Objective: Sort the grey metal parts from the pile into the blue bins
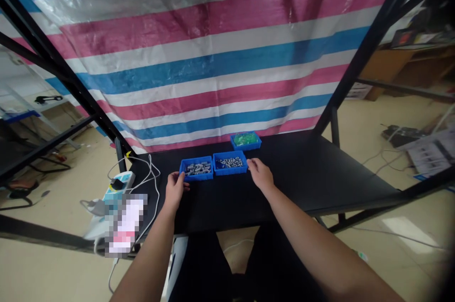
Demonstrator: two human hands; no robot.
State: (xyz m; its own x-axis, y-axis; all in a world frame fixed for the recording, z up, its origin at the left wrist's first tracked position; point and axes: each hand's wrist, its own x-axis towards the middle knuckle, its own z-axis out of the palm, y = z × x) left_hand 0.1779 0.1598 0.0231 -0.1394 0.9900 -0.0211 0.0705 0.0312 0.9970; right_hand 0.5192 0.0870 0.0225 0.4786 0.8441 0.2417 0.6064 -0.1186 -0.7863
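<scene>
Two blue trays stand side by side on the black table (302, 174). The left tray (196, 178) holds several grey metal pieces (198, 168); the right tray (230, 170) holds many small silvery parts (232, 162). My left hand (175, 188) grips the left tray's outer left corner, thumb on the rim and fingers beside it. My right hand (260, 173) is at the outer right end of the right tray, its fingers against the wall. Behind them sits a third blue tray (252, 147) with green items (245, 139) inside.
A power strip (119, 183) with plugs and white cables (153, 174) lies at the table's left side, near a pixelated phone-like object (127, 224). A striped sheet (213, 65) hangs behind the table between black frame posts (369, 50).
</scene>
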